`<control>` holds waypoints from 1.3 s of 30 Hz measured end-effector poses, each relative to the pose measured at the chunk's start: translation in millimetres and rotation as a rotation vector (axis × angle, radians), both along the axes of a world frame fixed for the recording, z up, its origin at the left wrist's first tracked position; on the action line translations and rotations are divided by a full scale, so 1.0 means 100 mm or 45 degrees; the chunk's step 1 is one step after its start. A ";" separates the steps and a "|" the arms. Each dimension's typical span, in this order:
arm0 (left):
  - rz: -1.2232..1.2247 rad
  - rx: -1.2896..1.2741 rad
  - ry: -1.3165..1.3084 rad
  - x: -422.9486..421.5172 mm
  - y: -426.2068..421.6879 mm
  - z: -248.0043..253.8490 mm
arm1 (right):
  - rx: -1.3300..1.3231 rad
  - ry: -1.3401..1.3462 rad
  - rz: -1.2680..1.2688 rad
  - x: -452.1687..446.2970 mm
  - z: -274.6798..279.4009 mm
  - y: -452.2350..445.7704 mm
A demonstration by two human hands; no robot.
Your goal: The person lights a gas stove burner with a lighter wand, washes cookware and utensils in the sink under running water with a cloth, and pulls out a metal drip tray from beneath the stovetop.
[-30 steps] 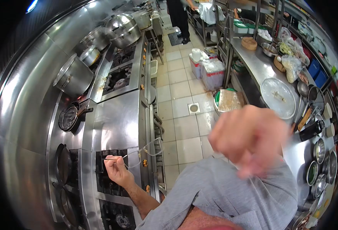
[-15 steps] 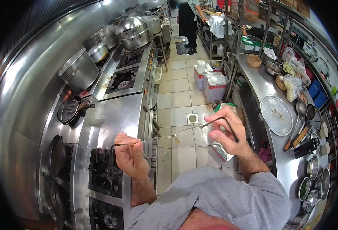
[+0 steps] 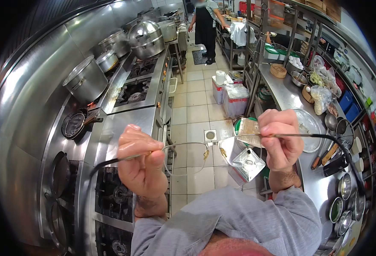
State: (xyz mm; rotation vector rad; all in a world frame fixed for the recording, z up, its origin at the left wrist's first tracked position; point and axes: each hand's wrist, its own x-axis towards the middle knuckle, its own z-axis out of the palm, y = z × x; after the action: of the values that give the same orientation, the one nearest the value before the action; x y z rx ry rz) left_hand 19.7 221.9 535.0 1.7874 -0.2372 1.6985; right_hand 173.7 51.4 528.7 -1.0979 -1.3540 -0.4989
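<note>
A pair of thin-rimmed eyeglasses (image 3: 212,144) is stretched across the middle of the view, its dark temple ends curving out to both sides. My left hand (image 3: 140,166) pinches the left temple near the lens, thumb against the fingers. On the other side, my right hand (image 3: 282,138) grips the right temple between thumb and curled fingers. Through the lenses I see the floor tiles; the yellowish nose pads sit close to the bridge.
A stove (image 3: 134,91) with a big pot (image 3: 85,79) and a domed steamer (image 3: 146,40) runs along the left. To the right, a steel counter (image 3: 277,87) carries bowls and ladles. A metal tin (image 3: 248,165) stands below my right hand. A person (image 3: 205,32) stands up the aisle.
The eyeglasses have come closer to my head and look larger, with their temples spread wide. My right hand has moved right and closed on the temple. The person up the aisle has shifted slightly.
</note>
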 end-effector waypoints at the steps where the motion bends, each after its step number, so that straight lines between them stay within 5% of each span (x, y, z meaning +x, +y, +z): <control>1: 0.013 0.035 -0.069 0.00 -0.01 0.08 | 0.107 -0.028 0.069 -0.02 0.06 0.01; 7: 0.095 0.157 -0.146 -0.11 -0.09 0.40 | 0.296 -0.289 0.152 -0.04 0.35 0.00; 9: 0.106 0.477 -0.260 -0.12 -0.05 0.45 | 0.534 -0.387 0.142 -0.07 0.40 0.06; 13: 0.199 0.528 -0.374 -0.13 -0.04 0.54 | 0.491 -0.393 -0.066 -0.16 0.51 0.01; 21: -0.255 0.779 -0.353 -0.32 -0.05 0.88 | 0.539 -0.360 0.236 -0.10 0.63 -0.41; 33: -0.418 0.965 -0.268 -0.43 0.04 1.17 | 0.997 -0.461 0.026 -0.20 0.77 -0.64; 39: -0.522 1.119 -0.227 -0.53 0.15 1.35 | 0.706 -0.583 0.033 -0.14 0.82 -0.93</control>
State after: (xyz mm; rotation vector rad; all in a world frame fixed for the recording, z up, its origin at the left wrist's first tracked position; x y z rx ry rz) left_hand -33.4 236.7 669.6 1.9446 -1.5062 1.5407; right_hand 159.3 -41.5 610.9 -0.5216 -1.4875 -1.0794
